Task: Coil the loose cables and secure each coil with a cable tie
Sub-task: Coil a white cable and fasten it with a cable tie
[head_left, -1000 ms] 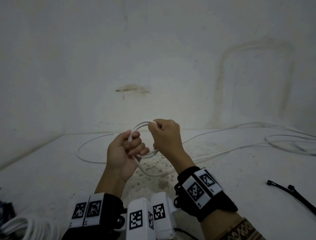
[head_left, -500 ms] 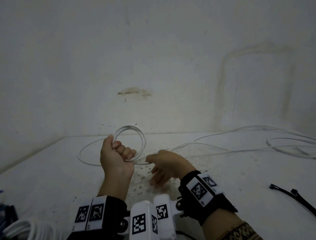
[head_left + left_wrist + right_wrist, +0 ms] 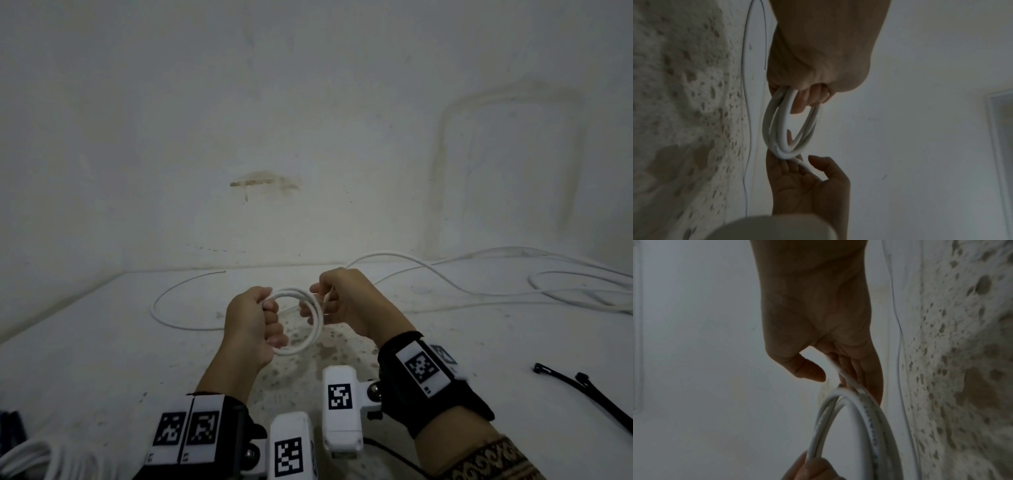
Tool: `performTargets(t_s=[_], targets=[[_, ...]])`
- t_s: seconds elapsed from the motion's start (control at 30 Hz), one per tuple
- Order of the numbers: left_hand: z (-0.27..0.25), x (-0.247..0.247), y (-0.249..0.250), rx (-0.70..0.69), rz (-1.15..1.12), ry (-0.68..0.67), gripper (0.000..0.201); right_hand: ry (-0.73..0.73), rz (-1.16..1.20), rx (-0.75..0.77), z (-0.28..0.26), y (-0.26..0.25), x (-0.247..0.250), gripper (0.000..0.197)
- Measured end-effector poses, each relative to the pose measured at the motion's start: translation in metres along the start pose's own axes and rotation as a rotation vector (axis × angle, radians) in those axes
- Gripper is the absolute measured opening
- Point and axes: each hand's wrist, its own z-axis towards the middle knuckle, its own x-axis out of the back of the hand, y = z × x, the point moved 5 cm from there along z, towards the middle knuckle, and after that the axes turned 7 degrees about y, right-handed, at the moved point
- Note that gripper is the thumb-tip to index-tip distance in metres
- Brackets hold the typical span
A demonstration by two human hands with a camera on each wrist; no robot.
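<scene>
A small coil of white cable hangs above the speckled table between my hands. My left hand grips the coil's left side with its fingers curled through the ring. My right hand holds the cable at the coil's right side. In the right wrist view the running strand lies along its fingers, and the thumb stands a little off it. The rest of the cable trails away to the right over the table.
Loose white cable loops lie at the far right, and a tail curves at the left. Two black cable ties lie at the right edge. Another white coil sits at the bottom left. A wall stands close behind.
Half a second ago my right hand was low beside the coil. It has since risen with the cable to the coil's right side. My left hand has kept its grip and tilted the coil flatter.
</scene>
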Motion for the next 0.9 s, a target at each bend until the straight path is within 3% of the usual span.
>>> performTargets(t_s=[0.2,0.3,0.4,0.6,0.73,0.83,0.9], targets=[[0.001,0.000,-0.001,0.016,0.103,-0.019,0.041,-0.066,-0.134,0.001,-0.002,0.002,-0.003,0.020],[-0.001,-0.002,-0.003,0.016,0.162,-0.027,0.041,-0.029,-0.279,0.026,-0.005,0.005,-0.006,0.008],[-0.003,-0.006,-0.007,0.018,0.228,-0.048,0.042,0.023,-0.422,0.043,-0.002,0.014,-0.011,0.014],[-0.006,-0.014,-0.016,0.075,0.227,-0.124,0.045,0.037,-0.504,0.098,0.004,0.019,-0.010,0.007],[-0.008,-0.017,-0.015,0.030,0.254,-0.144,0.043,0.094,-0.557,0.168,0.005,0.011,-0.007,0.027],[-0.008,-0.017,-0.012,-0.147,0.602,-0.087,0.027,0.091,-0.750,0.195,0.005,0.007,-0.003,0.024],[-0.006,-0.018,-0.001,-0.497,0.835,0.004,0.029,0.029,-0.894,0.191,0.004,0.006,-0.002,0.020]])
